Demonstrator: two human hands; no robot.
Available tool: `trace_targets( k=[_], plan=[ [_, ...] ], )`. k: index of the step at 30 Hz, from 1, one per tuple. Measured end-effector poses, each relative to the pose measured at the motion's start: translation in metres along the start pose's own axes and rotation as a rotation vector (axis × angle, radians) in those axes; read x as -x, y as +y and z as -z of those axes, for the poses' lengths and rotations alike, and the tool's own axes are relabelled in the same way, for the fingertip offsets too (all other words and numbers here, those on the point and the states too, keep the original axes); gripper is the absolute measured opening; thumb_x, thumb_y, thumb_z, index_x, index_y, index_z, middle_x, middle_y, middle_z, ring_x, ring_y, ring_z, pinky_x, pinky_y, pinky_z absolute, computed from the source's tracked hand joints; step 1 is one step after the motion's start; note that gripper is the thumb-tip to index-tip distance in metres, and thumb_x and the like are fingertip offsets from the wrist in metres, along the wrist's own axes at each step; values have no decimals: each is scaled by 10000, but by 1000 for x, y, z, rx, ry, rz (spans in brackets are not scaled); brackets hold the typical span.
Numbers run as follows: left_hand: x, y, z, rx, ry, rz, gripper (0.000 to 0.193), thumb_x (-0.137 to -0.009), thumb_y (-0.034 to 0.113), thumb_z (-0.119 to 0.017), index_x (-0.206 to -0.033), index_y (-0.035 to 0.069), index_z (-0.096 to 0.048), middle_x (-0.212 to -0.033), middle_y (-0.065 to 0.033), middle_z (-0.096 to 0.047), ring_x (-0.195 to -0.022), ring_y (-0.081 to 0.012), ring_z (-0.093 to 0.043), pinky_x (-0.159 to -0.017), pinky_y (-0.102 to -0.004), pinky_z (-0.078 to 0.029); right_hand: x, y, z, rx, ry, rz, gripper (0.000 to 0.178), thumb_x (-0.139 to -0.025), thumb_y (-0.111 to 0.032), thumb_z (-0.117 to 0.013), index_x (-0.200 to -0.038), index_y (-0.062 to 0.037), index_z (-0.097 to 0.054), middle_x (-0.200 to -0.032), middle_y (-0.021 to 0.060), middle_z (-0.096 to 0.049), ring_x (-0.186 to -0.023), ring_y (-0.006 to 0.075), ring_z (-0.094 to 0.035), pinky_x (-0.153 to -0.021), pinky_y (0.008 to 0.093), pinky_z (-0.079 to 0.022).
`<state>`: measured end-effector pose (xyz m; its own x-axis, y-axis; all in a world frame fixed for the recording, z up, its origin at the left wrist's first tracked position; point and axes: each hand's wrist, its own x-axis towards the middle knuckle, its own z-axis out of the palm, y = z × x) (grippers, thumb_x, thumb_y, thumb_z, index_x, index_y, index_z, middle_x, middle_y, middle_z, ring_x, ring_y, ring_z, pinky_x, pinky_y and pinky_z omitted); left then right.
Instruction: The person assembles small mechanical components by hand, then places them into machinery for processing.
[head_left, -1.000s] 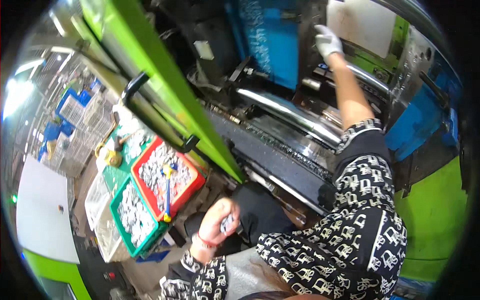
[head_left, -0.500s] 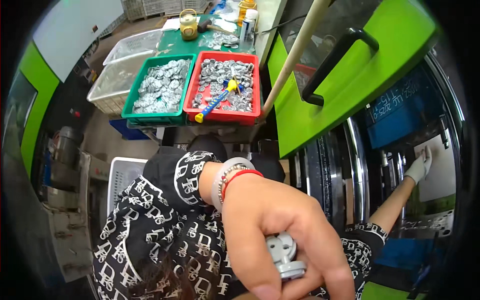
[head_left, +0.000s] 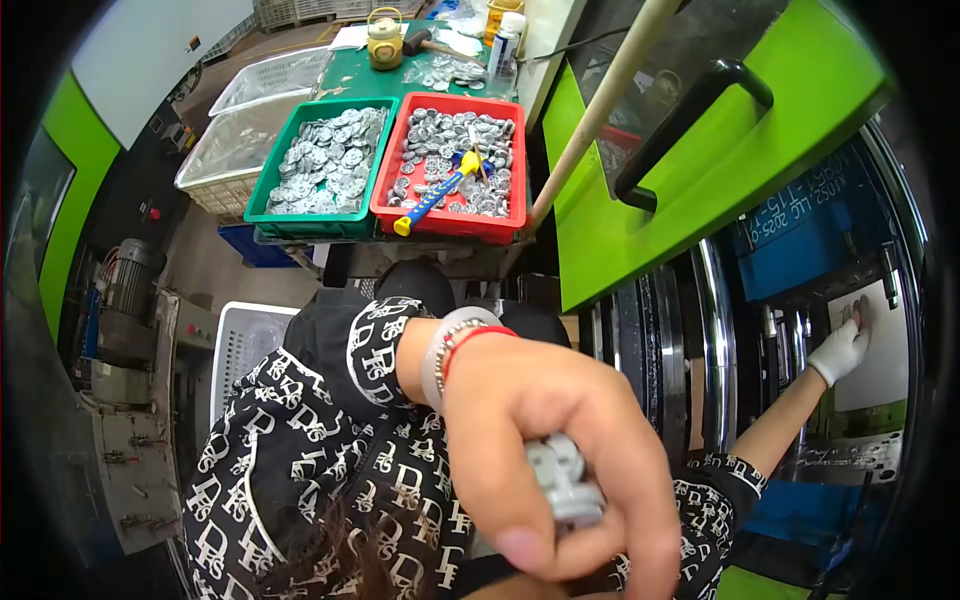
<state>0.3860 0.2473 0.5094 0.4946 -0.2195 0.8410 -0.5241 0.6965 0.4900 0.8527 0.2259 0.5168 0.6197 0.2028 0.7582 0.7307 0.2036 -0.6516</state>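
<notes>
My left hand [head_left: 560,430], bare with bracelets at the wrist, is closed around small grey round parts [head_left: 565,478] close before me. Their discs have small holes; motion blurs them, and the fingers hide some of them. Far to the right, my right hand [head_left: 840,350] reaches into the machine in a white glove with bare fingertips. Its fingers are stretched out at a pale flat plate [head_left: 870,380], with nothing seen in them; whether they touch the plate I cannot tell.
A green tray [head_left: 262,215] and a red tray [head_left: 450,228] hold many grey parts; a blue-and-yellow tool [head_left: 435,200] lies across the red one. A lime-green door [head_left: 690,200] with a black handle [head_left: 690,130] stands right of a pale pole [head_left: 600,110]. White crates [head_left: 225,195] stand left.
My left hand has shifted slightly left and up with the grey parts, which now sit deeper between the fingers. My right hand remains at the pale plate. The whole view has shifted a little.
</notes>
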Motion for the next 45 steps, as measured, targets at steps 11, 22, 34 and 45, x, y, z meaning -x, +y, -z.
trace_targets(
  k=[11,22,34,45],
  plan=[
    [50,-38,82,-381,1129,207,443,-899,376,-505,-1164,29,-433,-772,-61,-572,-473,-68,-460,-372,-163,-336,178,-163,-74,-177,-1235,451,270,-793,-157,-591,-1028,-25,-578,-1109,154,-542,-998,301,-538,-840,341,-440],
    [58,-49,78,-430,1287,225,444,-902,333,-514,-1195,9,-441,-938,-74,-598,-474,-76,-450,-392,-174,-340,197,-143,-76,-183,-1069,252,181,-808,-129,-612,-955,-24,-601,-1022,111,-563,-947,234,-554,-807,304,-447],
    [50,-49,76,-283,1357,194,209,-909,242,-517,-885,37,-547,-754,-25,-560,-466,-59,-438,-375,-174,-326,203,-139,-72,-633,-1103,-395,379,-850,-262,-612,-1095,16,-530,-1015,60,-566,-930,129,-528,-837,267,-415],
    [68,-66,100,87,1173,356,271,-954,325,-396,-941,72,-494,-805,-31,-506,-466,-71,-395,-369,-179,-314,174,-115,-53,-672,-1245,-325,400,-791,-177,-675,-1113,-6,-511,-982,55,-576,-920,119,-541,-833,272,-437]
  ],
)
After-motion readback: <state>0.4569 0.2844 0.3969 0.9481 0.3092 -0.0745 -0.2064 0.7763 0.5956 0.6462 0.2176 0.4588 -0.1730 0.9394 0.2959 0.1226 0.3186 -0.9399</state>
